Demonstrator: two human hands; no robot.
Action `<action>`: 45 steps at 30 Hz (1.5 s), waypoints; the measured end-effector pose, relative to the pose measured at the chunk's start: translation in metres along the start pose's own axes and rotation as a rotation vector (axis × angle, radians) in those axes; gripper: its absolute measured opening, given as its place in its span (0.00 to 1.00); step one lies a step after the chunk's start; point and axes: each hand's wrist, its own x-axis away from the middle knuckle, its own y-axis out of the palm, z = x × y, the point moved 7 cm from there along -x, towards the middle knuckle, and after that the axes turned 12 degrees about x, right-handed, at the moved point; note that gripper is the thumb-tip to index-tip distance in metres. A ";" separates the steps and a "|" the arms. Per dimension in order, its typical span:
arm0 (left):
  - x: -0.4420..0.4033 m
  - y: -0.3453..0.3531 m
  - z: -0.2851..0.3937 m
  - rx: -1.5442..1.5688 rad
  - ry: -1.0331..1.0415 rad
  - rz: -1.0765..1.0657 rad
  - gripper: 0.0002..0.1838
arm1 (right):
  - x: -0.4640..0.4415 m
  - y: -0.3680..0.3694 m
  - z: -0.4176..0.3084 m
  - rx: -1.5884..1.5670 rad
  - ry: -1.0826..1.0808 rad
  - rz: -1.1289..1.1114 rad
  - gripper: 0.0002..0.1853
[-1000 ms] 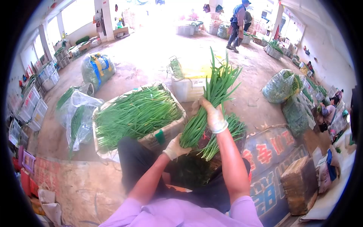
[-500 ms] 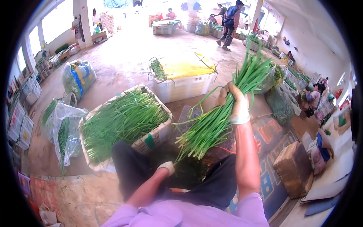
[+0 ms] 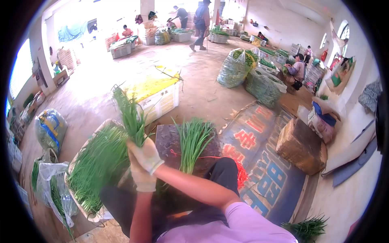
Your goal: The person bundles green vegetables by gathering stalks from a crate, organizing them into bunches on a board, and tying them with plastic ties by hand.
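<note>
Right hand (image 3: 148, 155) holds green stalks (image 3: 132, 116); left hand (image 3: 141, 176) seemingly touches them.

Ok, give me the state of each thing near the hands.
Right hand: gloved, gripping
Held bunch: gripped, tilted
Left hand: gloved, grip unclear
Near crate: open, full of greens
White box: yellow-covered on top
Loose bunch: lying on board
Red twine: loose

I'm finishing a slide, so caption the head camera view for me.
Gloved hands together at a bunch of greens near a filled crate, with another bunch on a dark slab.
</note>
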 end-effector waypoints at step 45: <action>-0.005 0.015 0.208 -0.424 0.402 0.004 0.29 | 0.066 -0.012 0.098 0.661 -0.163 -0.500 0.30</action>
